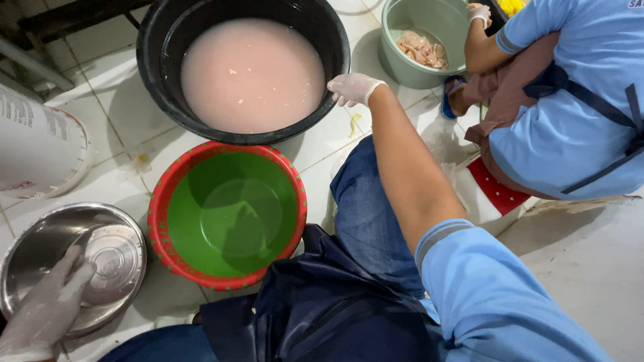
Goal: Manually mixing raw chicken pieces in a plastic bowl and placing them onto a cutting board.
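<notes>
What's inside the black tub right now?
The black tub holds cloudy pink liquid with small pale bits floating. Anything below the surface is hidden.
</notes>
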